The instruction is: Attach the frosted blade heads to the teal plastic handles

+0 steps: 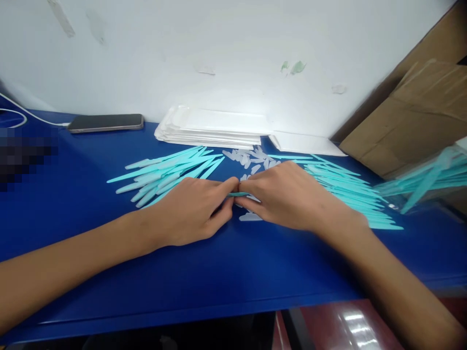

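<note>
My left hand (199,209) and my right hand (288,197) meet above the middle of the table, thumbs and fingers pinched. Between them is a thin turquoise eyebrow razor (239,194), mostly hidden by the fingers. Small translucent blade caps (251,158) lie scattered behind and under the hands. To the left, near my left hand, a fanned pile of turquoise razors (164,175) has pale covers on the ends. A second pile of turquoise razors (346,194) lies beyond my right wrist, roughly side by side.
White flat packets (215,121) are stacked against the wall, with more white packets (306,143) beside them. A phone (105,123) on a white cable lies back left. At right stand a cardboard box (408,112) and a clear bag of turquoise razors (434,177). The blue table (219,277) ends in front.
</note>
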